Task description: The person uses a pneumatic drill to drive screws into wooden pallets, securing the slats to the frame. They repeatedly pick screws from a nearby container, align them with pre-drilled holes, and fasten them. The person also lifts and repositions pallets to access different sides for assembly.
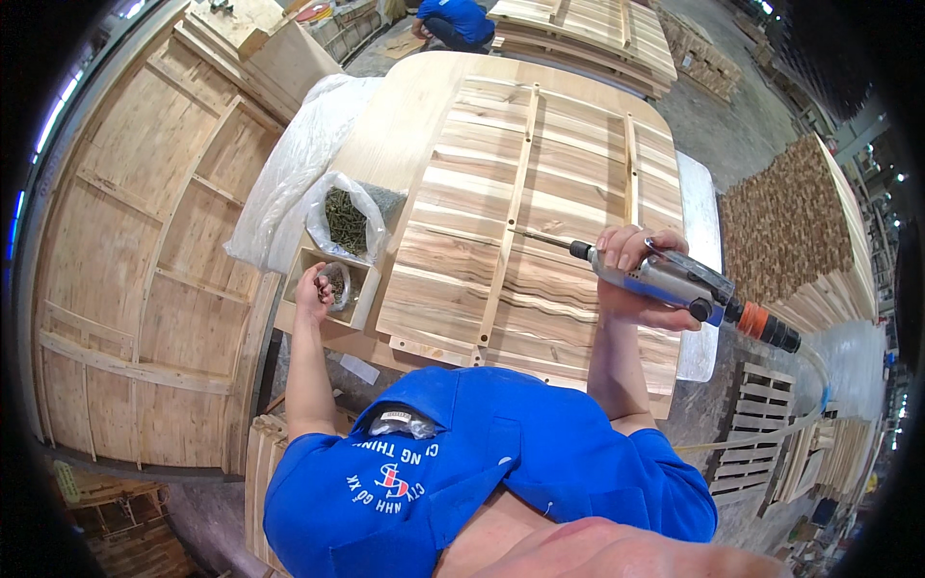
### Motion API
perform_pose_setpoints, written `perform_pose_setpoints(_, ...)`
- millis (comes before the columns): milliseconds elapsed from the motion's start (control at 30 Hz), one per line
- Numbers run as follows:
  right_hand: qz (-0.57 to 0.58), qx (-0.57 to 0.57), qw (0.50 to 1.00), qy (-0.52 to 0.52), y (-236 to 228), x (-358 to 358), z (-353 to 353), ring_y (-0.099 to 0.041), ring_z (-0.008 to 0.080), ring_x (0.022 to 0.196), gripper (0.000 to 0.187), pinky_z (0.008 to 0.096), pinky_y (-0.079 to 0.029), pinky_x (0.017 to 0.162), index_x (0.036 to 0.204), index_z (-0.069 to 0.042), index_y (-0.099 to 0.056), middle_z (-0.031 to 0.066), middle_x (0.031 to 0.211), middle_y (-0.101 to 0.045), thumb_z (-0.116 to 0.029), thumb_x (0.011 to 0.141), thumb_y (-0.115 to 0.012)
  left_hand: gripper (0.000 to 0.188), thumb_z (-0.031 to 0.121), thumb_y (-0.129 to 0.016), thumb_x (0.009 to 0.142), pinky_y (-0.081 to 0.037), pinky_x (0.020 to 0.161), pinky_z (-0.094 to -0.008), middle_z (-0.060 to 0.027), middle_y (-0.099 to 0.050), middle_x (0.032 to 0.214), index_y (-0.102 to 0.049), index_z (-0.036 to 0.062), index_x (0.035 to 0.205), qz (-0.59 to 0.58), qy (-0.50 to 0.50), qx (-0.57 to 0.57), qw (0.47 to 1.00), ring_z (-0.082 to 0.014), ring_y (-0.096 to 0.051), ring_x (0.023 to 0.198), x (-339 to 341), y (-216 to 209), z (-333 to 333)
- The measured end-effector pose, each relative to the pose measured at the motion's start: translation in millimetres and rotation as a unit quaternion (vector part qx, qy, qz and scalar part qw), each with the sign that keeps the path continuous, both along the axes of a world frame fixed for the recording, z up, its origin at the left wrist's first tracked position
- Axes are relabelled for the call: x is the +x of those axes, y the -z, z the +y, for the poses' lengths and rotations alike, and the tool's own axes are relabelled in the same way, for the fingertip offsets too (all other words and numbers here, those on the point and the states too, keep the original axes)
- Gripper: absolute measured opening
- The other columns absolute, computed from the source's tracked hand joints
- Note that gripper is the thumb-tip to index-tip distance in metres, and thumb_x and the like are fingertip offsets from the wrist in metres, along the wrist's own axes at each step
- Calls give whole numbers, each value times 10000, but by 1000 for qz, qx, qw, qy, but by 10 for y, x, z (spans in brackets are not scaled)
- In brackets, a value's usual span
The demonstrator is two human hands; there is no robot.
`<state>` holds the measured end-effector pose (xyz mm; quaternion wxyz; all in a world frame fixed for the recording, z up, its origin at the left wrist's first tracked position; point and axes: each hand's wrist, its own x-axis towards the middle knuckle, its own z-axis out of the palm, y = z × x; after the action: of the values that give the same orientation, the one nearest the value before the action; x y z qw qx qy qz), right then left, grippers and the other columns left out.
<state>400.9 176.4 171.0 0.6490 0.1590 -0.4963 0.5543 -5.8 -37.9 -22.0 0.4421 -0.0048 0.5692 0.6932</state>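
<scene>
My right hand grips an air screwdriver with a silver body and an orange and black tail end. Its long thin bit points left, the tip close to a dark hole in a narrow wooden batten; contact cannot be made out. That batten lies across a striped wooden panel. At the left, my left hand reaches into a small open wooden box. Its fingers curl at a plastic bag of small metal pieces; what they pinch is hidden. Beyond the box sits a bigger clear bag of dark screws.
A second batten crosses the panel further right. Clear plastic sheeting drapes left of the worktable. The screwdriver's hose trails down at the right. Stacked wood and a slatted pallet stand there. A person in blue crouches at the far side.
</scene>
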Motion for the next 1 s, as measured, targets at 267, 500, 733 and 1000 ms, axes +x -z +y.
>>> perform_pose_setpoints(267,-5,-5,1000,-15,-55,-17,-9,-498,207,640,916,367,-415,658,1031,-18,-428,91,682,-515,-811,582,-519,307,381,-519,858,-401,486,-265,3,-468,613,-566,78,868,-164,-89,54,981,-150,-454,527,-171,104,-105)
perform_pose_setpoints(500,-24,16,1000,6,-50,-2,-39,-498,198,636,917,364,-414,650,1042,-26,-435,80,679,-509,-820,588,-496,180,235,-620,730,-489,712,-400,-133,-647,858,-659,101,844,594,260,-433,627,-282,-618,831,196,5,15)
perform_pose_setpoints(733,-40,20,999,23,-31,52,-41,-497,182,627,928,359,-410,640,1075,-42,-441,55,673,-497,-839,601,-444,155,230,-628,730,-481,721,-413,-105,-629,857,-636,103,820,605,244,-429,625,-293,-602,835,279,-27,-115)
perform_pose_setpoints(1000,-36,19,999,21,14,65,46,-494,179,629,931,355,-407,639,1081,-49,-439,49,676,-494,-847,600,-427,167,225,-615,756,-470,729,-418,-107,-614,905,-612,83,844,609,257,-437,610,-291,-592,862,220,48,32)
